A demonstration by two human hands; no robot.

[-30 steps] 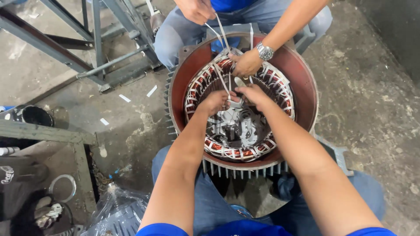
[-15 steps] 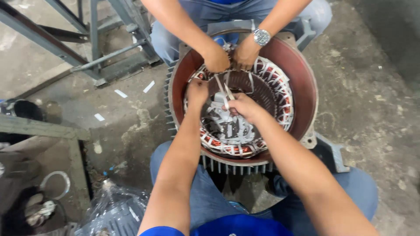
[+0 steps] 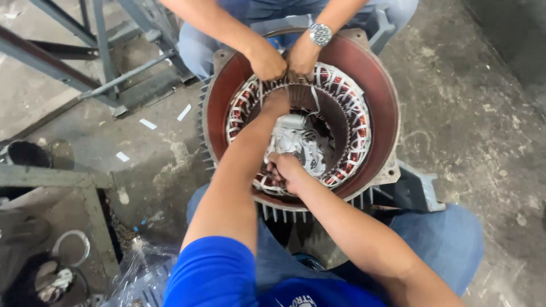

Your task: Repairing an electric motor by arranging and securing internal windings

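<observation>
Big motor housing [image 3: 382, 85] stands on end on the concrete floor [image 3: 483, 131], open end up, between the wearer's knees, ring of copper windings [image 3: 352, 122] laced with white tape inside it. Left hand [image 3: 276, 102] reaches to the far side of the ring, fingers curled down onto the windings just under the co-worker's hands; whether it pinches a cord or only presses, cannot tell. Right hand [image 3: 286, 172] is at the near side of the ring, closed in a loose fist on the coil there, seems to pinch a thin white cord, too small to be sure. Co-worker's two hands [image 3: 284, 59] grip the far edge of the ring, wristwatch [image 3: 320, 34] on one. Judgement: for tying coils like this, keep the cord tight, pull in line with the ring, press coils down evenly, keep fingers clear of the housing's rim. Steel frame [image 3: 102, 74] left, plastic bag [image 3: 139, 276] lower left.
</observation>
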